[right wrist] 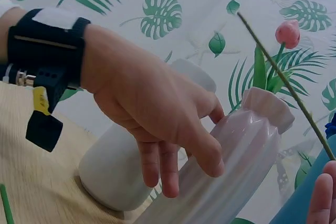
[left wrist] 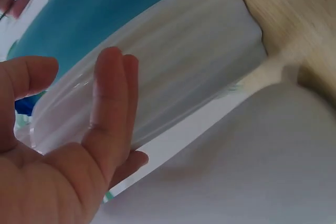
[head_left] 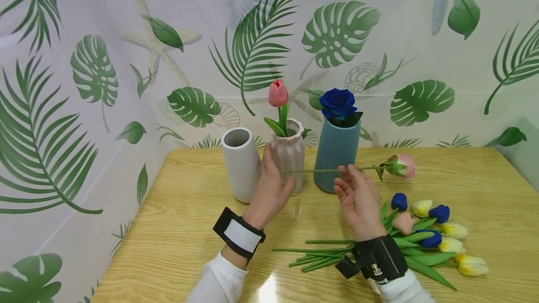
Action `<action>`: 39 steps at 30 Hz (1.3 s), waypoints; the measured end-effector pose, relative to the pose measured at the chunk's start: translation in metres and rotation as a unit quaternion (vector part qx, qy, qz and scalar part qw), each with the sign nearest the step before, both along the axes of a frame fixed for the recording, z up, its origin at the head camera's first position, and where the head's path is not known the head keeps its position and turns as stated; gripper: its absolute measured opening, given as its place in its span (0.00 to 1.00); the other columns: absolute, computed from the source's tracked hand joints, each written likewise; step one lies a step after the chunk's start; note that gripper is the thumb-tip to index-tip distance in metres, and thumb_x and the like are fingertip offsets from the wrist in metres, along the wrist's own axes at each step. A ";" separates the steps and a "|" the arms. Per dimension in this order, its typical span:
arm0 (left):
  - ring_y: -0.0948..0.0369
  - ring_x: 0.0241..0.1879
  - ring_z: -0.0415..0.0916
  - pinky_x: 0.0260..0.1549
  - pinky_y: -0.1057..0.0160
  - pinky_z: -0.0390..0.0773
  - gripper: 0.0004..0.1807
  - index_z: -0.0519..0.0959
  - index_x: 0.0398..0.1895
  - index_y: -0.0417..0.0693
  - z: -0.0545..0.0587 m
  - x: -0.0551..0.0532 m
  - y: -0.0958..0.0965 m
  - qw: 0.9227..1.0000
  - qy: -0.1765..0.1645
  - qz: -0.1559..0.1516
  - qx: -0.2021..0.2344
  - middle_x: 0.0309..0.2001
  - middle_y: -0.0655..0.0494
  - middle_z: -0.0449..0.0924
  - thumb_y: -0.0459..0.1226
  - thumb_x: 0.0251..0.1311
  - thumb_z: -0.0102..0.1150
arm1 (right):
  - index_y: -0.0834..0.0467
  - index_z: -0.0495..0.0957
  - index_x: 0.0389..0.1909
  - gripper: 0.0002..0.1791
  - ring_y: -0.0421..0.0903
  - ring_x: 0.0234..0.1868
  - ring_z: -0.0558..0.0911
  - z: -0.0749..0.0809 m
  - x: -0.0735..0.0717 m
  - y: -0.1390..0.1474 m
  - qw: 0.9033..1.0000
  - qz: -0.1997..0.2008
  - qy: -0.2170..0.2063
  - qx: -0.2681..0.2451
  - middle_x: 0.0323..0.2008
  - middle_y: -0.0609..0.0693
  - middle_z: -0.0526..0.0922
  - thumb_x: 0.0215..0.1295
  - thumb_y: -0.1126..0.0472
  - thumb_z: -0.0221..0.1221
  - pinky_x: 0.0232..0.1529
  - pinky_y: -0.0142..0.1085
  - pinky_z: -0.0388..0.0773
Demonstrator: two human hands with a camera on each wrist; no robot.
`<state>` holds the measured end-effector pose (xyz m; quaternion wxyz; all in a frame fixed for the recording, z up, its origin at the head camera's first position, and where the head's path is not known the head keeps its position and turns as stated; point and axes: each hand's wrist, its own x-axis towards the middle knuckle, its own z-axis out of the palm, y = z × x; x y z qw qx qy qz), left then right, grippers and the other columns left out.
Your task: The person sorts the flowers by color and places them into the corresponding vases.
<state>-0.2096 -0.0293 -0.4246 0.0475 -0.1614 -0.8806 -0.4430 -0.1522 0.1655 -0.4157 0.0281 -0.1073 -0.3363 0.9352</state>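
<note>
My left hand (head_left: 269, 195) is at a pale pink ribbed vase (head_left: 297, 158), thumb and fingers spread around its near side. In the left wrist view its fingers (left wrist: 111, 98) are fairly straight against the ribbed wall. A pink tulip (head_left: 278, 93) with green leaves stands upright in this vase. My right hand (head_left: 360, 200) pinches the thin stem of a pink rose (head_left: 406, 166) in front of the blue vase (head_left: 337, 153). The stem lies level, bloom to the right, its cut end crossing before the ribbed vase. In the right wrist view the stem (right wrist: 283, 80) slants past the tulip.
A smooth white vase (head_left: 241, 167) stands close left of the ribbed one. The blue vase holds a dark blue rose (head_left: 338, 103). Under and beyond my right wrist lies a bunch of yellow tulips (head_left: 470, 264), blue blooms and green stems (head_left: 316, 262). A leaf-patterned cloth hangs behind the table.
</note>
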 end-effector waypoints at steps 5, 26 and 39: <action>0.42 0.71 0.59 0.63 0.46 0.69 0.54 0.32 0.78 0.40 -0.006 -0.007 0.007 0.999 -0.024 0.031 0.002 0.75 0.31 0.47 0.41 0.65 0.62 | 0.55 0.66 0.50 0.10 0.39 0.27 0.82 -0.005 0.000 -0.004 0.995 -0.071 0.058 0.049 0.40 0.47 0.79 0.75 0.57 0.53 0.32 0.27 0.79; 0.38 0.62 0.71 0.55 0.44 0.75 0.51 0.34 0.78 0.39 -0.014 -0.011 0.006 0.998 -0.020 0.045 -0.050 0.74 0.30 0.50 0.47 0.69 0.58 | 0.80 0.66 0.54 0.15 0.53 0.24 0.83 -0.070 -0.030 -0.004 0.821 -0.301 0.387 0.291 0.48 0.76 0.78 0.72 0.74 0.50 0.34 0.44 0.82; 0.37 0.57 0.74 0.51 0.43 0.77 0.50 0.33 0.78 0.38 -0.019 -0.011 0.005 0.997 -0.003 0.043 -0.071 0.72 0.29 0.53 0.47 0.71 0.56 | 0.79 0.66 0.39 0.21 0.40 0.17 0.79 0.009 0.001 -0.044 0.718 -0.440 0.451 0.297 0.36 0.66 0.85 0.73 0.61 0.57 0.27 0.28 0.78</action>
